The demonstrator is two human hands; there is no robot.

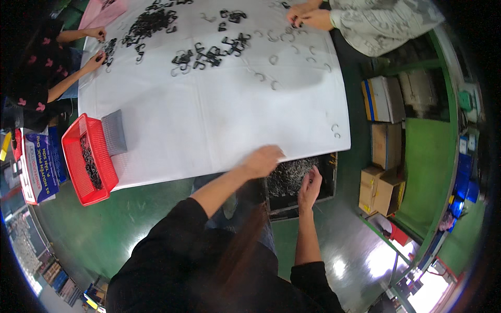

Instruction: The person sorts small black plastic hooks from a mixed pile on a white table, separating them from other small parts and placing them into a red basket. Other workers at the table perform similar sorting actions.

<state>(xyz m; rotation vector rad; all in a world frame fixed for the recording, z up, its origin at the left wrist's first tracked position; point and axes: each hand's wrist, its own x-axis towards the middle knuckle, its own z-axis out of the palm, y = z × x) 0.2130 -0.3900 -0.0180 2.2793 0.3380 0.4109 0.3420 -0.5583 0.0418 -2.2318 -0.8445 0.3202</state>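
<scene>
My left hand (263, 161) is over the near edge of the white-covered table (172, 141), its fingers smeared by motion. Whether anything is in it cannot be made out. Lower and to the right, my right hand (310, 189) is at a dark crate (334, 177) below the table edge. Its fingers are curled together, with a small dark spot between them that is too small to name. Inside the crate lies a heap of small, thin grey metal pieces (284, 180). A couple of C-shaped grey pieces (335, 128) lie on the table's right side.
Black hook-like parts (151, 23) lie in heaps across the far table. A red basket (110, 177) holding dark parts stands at the left corner beside a grey tray (114, 131). Co-workers' hands (96, 60) (308, 18) handle parts at left and far right. Cardboard boxes (386, 143) stand at right.
</scene>
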